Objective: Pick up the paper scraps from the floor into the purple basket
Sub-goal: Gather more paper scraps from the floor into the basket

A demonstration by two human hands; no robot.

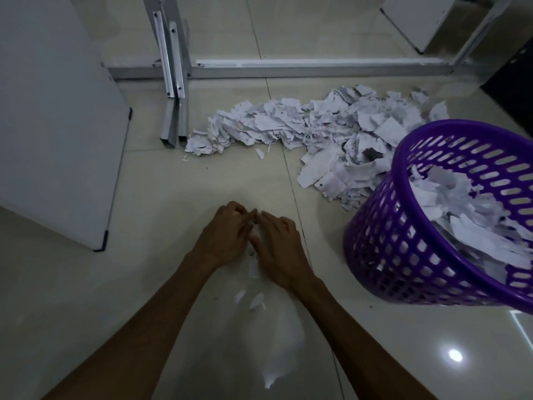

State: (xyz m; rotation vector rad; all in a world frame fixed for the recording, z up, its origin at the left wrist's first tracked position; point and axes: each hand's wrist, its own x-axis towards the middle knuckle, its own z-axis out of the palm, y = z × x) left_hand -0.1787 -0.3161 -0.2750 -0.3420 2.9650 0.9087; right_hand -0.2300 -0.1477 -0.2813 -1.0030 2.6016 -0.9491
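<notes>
A long heap of torn white paper scraps (pixel 317 125) lies on the tiled floor at the back, reaching to the purple basket (pixel 383 249) on the right. The basket leans toward me and holds many scraps (pixel 473 220). My left hand (pixel 227 235) and my right hand (pixel 277 243) rest low on the floor in the middle, fingertips touching, fingers curled around small scraps between them. A few loose scraps (pixel 253 295) lie on the floor just under my wrists. What is inside my palms is hidden.
A white board (pixel 57 125) leans on the left. A metal frame with upright legs (pixel 173 82) and a floor rail (pixel 288 69) runs along the back. A dark object (pixel 516 67) stands at the far right. A blurry white shape (pixel 282 342) sits near my forearms.
</notes>
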